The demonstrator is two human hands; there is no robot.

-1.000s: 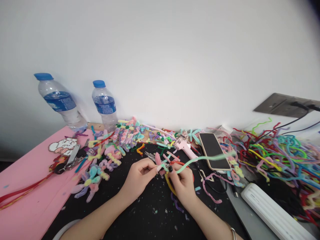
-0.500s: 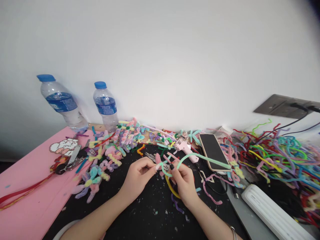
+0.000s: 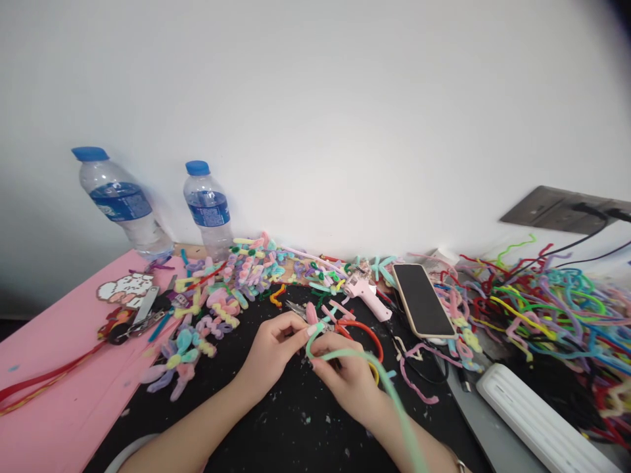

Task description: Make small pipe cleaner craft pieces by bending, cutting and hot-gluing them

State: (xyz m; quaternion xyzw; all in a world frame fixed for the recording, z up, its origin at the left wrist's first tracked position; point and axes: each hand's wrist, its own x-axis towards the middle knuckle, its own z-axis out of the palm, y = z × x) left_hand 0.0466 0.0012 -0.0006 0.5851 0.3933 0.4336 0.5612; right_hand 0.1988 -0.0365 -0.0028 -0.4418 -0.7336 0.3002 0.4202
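A mint-green pipe cleaner (image 3: 392, 387) runs between my two hands, bent in a curve, its long free end hanging back over my right forearm. My left hand (image 3: 279, 345) pinches its short end between thumb and forefinger. My right hand (image 3: 348, 374) has its fingers closed on the bend, close to the left fingertips. Just beyond the hands lie scissors with red handles (image 3: 372, 335), partly hidden by my right hand. Short pink pipe cleaner pieces (image 3: 311, 313) lie by the scissors.
A pink glue gun (image 3: 369, 297) and a phone (image 3: 424, 301) lie behind my right hand. Tangled pipe cleaners (image 3: 557, 302) and a white power strip (image 3: 542, 414) are at right. Twisted pastel pieces (image 3: 185, 351), two water bottles (image 3: 210, 210) and a pink board (image 3: 59, 368) are at left.
My right hand has turned and moved slightly left and down. The pipe cleaner's long end has swung from pointing right over the phone to trailing back toward me. My left hand has barely moved.
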